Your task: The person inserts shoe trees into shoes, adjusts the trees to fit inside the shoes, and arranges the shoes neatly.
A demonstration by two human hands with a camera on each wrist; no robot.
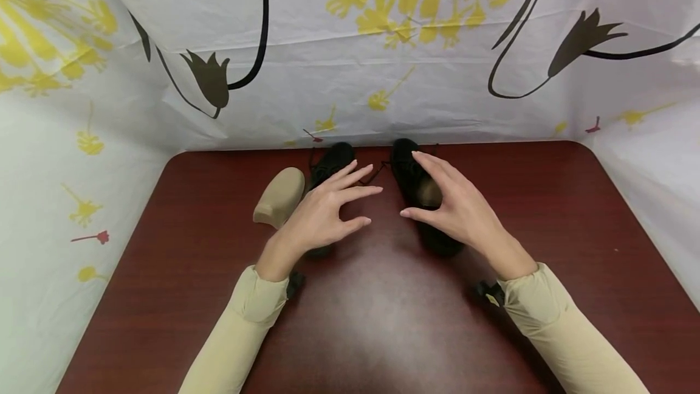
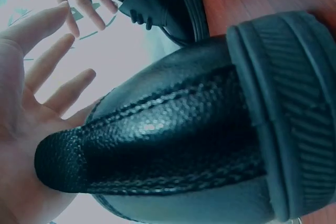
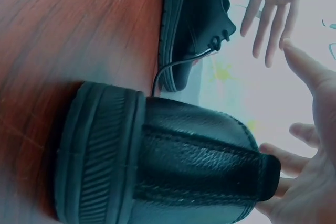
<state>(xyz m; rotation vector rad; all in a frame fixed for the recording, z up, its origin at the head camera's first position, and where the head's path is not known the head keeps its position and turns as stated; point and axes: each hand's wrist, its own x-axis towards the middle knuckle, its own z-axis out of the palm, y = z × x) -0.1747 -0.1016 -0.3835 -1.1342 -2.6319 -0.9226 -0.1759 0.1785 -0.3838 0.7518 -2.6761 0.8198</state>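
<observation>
Above the table point(image 1: 383, 333), the left hand point(image 1: 319, 211) and the right hand point(image 1: 465, 208) are held spread, nothing gripped, over the left shoe point(image 1: 335, 158) and the right shoe point(image 1: 406, 176), set toward the table's far edge, while a beige piece point(image 1: 280, 196) is laid on its left half and patterned cloth point(image 1: 306, 47) is hung behind.

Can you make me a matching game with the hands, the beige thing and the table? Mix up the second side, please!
Column 1
1. left hand
2. right hand
3. beige piece
4. table

Column 2
A. reddish brown
B. in the head view, covers part of the right shoe
C. lies to the left of both shoes
D. in the head view, covers part of the left shoe

Right pairs: 1-D, 2-B, 3-C, 4-A
</observation>
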